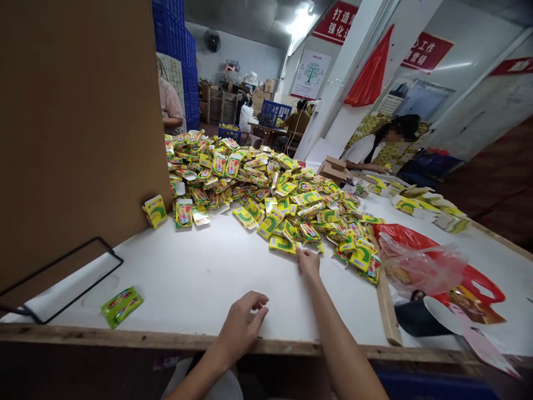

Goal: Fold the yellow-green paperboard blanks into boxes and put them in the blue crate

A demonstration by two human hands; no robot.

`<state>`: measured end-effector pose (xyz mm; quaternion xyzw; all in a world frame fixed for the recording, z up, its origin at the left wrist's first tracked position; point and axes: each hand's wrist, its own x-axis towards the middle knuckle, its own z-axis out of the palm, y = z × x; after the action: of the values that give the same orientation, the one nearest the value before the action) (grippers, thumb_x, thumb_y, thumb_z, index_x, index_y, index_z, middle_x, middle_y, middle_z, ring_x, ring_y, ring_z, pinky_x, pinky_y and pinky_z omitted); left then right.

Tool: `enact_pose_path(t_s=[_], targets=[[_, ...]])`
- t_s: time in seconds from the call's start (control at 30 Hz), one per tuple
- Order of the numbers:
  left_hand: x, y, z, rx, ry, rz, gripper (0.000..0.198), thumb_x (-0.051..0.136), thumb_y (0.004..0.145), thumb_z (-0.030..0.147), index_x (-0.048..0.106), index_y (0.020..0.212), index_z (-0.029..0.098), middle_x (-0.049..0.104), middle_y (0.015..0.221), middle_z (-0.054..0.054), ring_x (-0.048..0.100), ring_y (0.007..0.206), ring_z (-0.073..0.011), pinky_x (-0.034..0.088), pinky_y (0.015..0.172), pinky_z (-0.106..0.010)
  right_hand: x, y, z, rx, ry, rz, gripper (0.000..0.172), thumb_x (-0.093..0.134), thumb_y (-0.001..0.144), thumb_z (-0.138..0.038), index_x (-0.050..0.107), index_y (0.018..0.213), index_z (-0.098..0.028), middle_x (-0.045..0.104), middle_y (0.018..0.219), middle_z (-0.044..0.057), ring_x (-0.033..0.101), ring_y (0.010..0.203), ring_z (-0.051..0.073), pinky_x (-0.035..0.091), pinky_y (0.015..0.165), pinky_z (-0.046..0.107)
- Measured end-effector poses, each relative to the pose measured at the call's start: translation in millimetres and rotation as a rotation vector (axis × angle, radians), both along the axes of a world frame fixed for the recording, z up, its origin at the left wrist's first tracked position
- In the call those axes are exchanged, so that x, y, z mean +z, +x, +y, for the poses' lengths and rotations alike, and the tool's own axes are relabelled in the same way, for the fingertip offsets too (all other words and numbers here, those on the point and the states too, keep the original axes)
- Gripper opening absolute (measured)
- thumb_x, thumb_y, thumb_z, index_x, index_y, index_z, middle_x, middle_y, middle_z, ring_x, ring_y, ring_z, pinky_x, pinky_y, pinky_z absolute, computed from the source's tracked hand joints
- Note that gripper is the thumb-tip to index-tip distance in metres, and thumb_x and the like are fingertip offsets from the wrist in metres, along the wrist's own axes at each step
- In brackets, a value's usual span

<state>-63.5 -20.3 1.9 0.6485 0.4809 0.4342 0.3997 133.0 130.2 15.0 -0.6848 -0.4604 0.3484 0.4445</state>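
A large heap of small yellow-and-green printed boxes (270, 222) lies across the white table (187, 283), many with white flaps sticking out. At the heap's near edge, my right hand (308, 262) reaches forward with its fingers closed at the flap end of a small yellow box (282, 244). The fingertips are partly hidden by the hand. Nearer the table's front edge, my left hand (245, 319) hovers with thumb and fingers curved and apart, holding nothing. A green packet (122, 306) lies flat on the table to its left.
A tall brown cardboard panel (79, 122) and a black wire frame (83, 283) stand at left. A wooden strip (388, 294) borders the right side; beyond it are a red plastic bag (478, 283) and a dark cup (425, 316). A co-worker (375, 147) sits at the back right.
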Motion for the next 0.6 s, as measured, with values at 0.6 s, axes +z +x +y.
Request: enact_pose_path(t_s=[0.6], targets=[[4.7,10.4,1.7,-0.202,-0.159,-0.337,0.034,0.050,0.085,0.018,0.043,0.118,0.023,0.065,0.096,-0.004,0.063,0.084,-0.0169,0.050,0.074,-0.027,-18.3,-34.3,-149.0,0.217,0.290,0.255,0.024,0.060,0.082,-0.038,0.058,0.097,-0.020,0.066,0.093,0.006,0.063,0.085,0.020,0.050,0.075,0.030]])
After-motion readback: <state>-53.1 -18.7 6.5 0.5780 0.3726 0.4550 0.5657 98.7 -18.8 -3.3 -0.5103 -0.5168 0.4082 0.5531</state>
